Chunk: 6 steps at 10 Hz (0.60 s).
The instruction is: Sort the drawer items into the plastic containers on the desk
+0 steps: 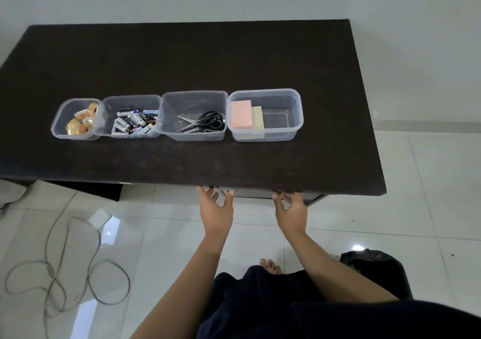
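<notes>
Four clear plastic containers stand in a row on the dark desk [182,60]. The leftmost container [55,130] holds tape rolls [82,121], the second [130,97] batteries [132,122], the third [194,92] black-handled scissors [205,123], and the fourth [295,114] pink and yellow sticky notes [243,116]. Under the desk's front edge only a thin strip of the drawer [253,194] shows. My left hand [216,208] and my right hand [291,212] rest against its front with fingers spread, holding nothing. Their fingertips are hidden under the desk edge.
A grey cable [65,273] loops over the tiled floor at the left, beside a white plug block [100,217]. A black bin [377,268] stands at the lower right. My bare foot [270,265] shows below the desk.
</notes>
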Each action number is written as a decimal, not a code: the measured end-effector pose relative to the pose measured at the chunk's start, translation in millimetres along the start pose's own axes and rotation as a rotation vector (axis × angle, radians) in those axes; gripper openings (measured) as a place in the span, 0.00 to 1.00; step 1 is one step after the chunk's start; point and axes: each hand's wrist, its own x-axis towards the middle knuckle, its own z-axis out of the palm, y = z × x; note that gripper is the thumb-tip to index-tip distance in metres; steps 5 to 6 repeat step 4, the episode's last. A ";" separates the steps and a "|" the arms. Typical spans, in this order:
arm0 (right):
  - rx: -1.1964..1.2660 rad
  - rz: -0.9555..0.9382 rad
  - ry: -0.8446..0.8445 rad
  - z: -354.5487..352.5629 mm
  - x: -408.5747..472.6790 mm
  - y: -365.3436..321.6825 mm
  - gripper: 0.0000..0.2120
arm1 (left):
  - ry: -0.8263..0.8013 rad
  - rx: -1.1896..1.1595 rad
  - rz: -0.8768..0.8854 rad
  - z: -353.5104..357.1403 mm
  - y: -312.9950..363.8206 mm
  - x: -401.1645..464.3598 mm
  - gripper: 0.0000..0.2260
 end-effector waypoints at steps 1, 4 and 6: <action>0.037 0.024 0.066 0.6 -6.6 -8.0 0.19 | -0.043 0.002 -0.011 -8.0 -3.4 -3.3 0.35; 0.245 0.187 0.386 27.5 -43.8 -53.4 0.11 | -0.451 0.381 0.203 -75.8 -40.0 3.8 0.13; 0.245 0.187 0.386 27.5 -43.8 -53.4 0.11 | -0.451 0.381 0.203 -75.8 -40.0 3.8 0.13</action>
